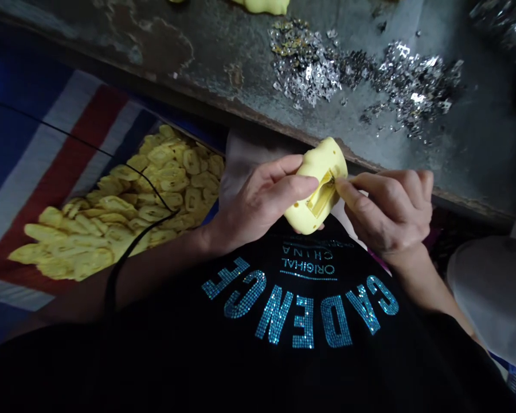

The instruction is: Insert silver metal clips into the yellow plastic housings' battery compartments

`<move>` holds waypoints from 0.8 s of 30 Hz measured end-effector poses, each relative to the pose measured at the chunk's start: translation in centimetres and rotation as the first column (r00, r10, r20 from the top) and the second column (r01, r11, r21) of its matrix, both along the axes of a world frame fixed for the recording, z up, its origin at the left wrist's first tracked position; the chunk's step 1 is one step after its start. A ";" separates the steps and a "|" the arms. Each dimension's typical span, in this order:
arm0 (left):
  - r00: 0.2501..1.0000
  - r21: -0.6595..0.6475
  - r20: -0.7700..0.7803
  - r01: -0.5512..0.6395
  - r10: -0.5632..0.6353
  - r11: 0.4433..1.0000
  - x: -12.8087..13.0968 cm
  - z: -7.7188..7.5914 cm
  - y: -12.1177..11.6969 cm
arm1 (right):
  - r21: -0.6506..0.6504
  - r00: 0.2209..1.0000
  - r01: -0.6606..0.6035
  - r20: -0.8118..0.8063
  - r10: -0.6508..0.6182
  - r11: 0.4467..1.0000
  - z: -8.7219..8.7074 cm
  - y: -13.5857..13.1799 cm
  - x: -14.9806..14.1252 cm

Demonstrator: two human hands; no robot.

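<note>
A rounded yellow plastic shell [301,218] with a rectangular recess and small holes is held up in front of my chest. My left hand [262,198] is closed round its left side, thumb lying over the face by the recess. The fingers of my right hand [384,209] are pinched together at the recess's right end. Something small and dark metallic shows at those fingertips, partly hidden; it looks like one of the little metal pieces. Piles of small shiny metal pieces [313,71] lie on the worn metal bench beyond my hands.
The bench [210,54] has a raised front edge close to the shell. Left of me, a heap of yellow plastic parts [155,189] lies on striped cloth [64,172]. A black cable [131,249] crosses my left forearm. More yellow parts [266,4] sit at the top edge.
</note>
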State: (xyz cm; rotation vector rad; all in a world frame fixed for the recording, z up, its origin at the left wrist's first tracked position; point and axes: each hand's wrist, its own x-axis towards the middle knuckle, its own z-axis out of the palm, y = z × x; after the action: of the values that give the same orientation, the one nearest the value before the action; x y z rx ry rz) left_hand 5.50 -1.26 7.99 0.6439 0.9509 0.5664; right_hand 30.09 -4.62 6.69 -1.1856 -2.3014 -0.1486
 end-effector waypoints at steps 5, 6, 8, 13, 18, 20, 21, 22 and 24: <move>0.999 0.002 -0.027 0.023 -0.023 1.000 0.1 0.3 0.2 | -0.079 0.994 -0.071 -0.084 0.064 0.994 -0.1 0.2 0.3; 0.999 0.000 -0.029 0.040 -0.040 0.999 0.1 0.3 0.2 | -0.068 0.993 -0.073 -0.093 0.067 0.995 -0.2 0.3 0.3; 0.998 -0.004 -0.044 0.055 -0.055 0.998 0.1 0.4 0.3 | 0.008 0.995 -0.059 -0.086 0.060 0.998 -0.4 0.4 0.3; 0.999 0.017 -0.039 0.026 -0.026 1.000 0.1 0.1 0.2 | -0.025 0.999 -0.043 0.027 0.044 0.999 -0.9 0.5 1.0; 0.998 0.003 -0.060 0.028 -0.028 1.000 0.1 0.1 0.1 | -0.045 0.997 -0.073 -0.002 0.073 0.996 -0.9 1.0 1.5; 0.997 0.018 -0.065 0.031 -0.030 0.999 0.0 0.1 0.1 | -0.077 0.990 -0.101 -0.106 0.092 0.992 -0.4 1.4 1.3; 0.998 0.031 -0.063 0.025 -0.023 0.999 0.0 0.1 0.0 | -0.141 0.982 -0.104 -0.169 0.079 0.985 -0.1 1.5 1.2; 0.998 0.043 -0.056 0.022 -0.019 0.999 -0.1 0.0 0.0 | -0.212 0.968 -0.104 -0.245 0.050 0.972 0.1 1.7 1.0; 0.999 0.080 -0.031 0.017 -0.015 0.997 -0.2 -0.4 0.0 | -0.340 0.919 -0.112 -0.392 -0.033 0.934 0.6 2.1 0.7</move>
State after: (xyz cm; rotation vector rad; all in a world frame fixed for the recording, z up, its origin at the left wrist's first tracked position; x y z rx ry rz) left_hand 5.35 -1.27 7.61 0.7330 0.9542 0.5845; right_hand 30.82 -2.57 7.27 -1.2064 -2.0368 0.5042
